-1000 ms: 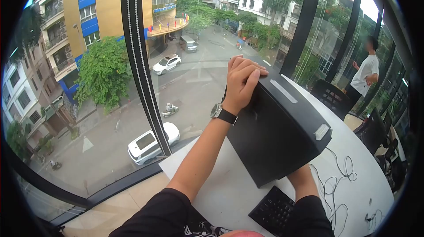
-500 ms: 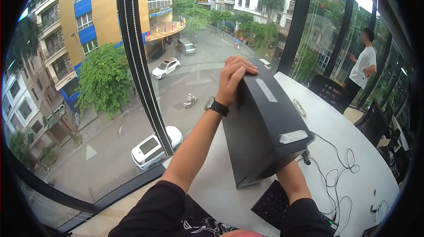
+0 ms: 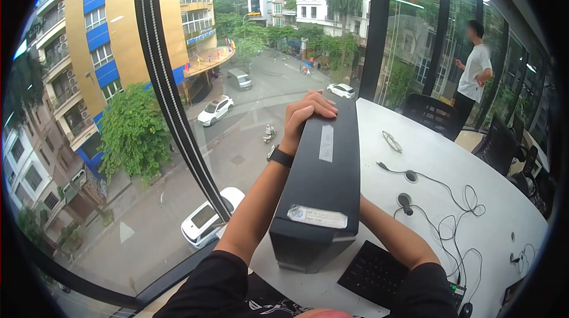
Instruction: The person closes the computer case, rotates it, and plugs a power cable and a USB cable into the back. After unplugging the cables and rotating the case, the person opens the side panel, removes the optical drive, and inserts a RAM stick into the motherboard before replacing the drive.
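Observation:
A black computer case stands upright on the white desk, with a white label near its front top edge and a pale strip farther back. My left hand grips its far top edge, fingers bent over it; a dark watch is on that wrist. My right forearm reaches along the case's right side, and my right hand is hidden behind the case. Beside the case, under my right forearm, lies a black keyboard.
Black cables trail across the right of the desk, near a cable-hole cover and a pale looped object. Office chairs line the far side. A person in a white shirt stands beyond. Windows border the left.
The case has turned from a slant to face more toward me and shifted slightly left. My left hand moved with it, still on its top edge. The view has shifted a little.

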The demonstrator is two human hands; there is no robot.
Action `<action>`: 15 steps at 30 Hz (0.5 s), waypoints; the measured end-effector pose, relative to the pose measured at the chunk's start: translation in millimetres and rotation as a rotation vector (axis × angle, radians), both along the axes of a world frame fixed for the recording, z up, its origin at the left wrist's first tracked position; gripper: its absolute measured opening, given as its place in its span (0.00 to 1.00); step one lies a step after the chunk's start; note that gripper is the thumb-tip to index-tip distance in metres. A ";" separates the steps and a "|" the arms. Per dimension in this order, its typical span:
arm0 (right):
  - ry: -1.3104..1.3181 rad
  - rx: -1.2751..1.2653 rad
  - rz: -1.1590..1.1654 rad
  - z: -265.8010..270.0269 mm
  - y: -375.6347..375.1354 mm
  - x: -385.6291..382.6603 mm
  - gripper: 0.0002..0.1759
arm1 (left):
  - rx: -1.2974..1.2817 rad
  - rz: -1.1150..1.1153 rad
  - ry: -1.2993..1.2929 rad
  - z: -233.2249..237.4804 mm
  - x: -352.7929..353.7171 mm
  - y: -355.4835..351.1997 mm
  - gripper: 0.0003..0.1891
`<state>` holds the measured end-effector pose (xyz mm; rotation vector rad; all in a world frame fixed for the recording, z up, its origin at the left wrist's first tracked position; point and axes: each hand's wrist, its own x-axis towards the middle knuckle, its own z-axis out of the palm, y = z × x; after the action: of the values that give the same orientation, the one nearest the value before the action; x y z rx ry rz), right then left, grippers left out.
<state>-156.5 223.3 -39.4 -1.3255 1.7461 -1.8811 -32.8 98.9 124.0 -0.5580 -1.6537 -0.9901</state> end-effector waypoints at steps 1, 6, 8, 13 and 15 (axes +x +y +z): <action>-0.204 0.026 0.074 -5.4 -1.3 -3.6 0.33 | -0.012 -0.038 -0.002 0.8 -1.1 0.9 0.26; -0.291 0.080 0.003 -1.5 2.3 -19.1 0.35 | -0.003 -0.064 0.009 -4.0 -9.4 -2.8 0.26; -0.163 0.134 0.123 15.5 -18.2 -51.1 0.34 | -0.037 -0.013 0.015 -4.6 -6.8 -0.7 0.27; -0.357 0.405 0.318 58.0 -84.7 -83.0 0.25 | 0.069 0.006 -0.159 -5.9 20.2 15.8 0.25; -0.362 0.390 0.309 59.9 -100.4 -80.2 0.24 | 0.186 0.013 -0.339 3.7 59.2 54.7 0.26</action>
<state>-236.7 122.9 20.5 -0.9700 1.5181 -1.4151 26.4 153.6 127.7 -0.2632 -1.8315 -1.2658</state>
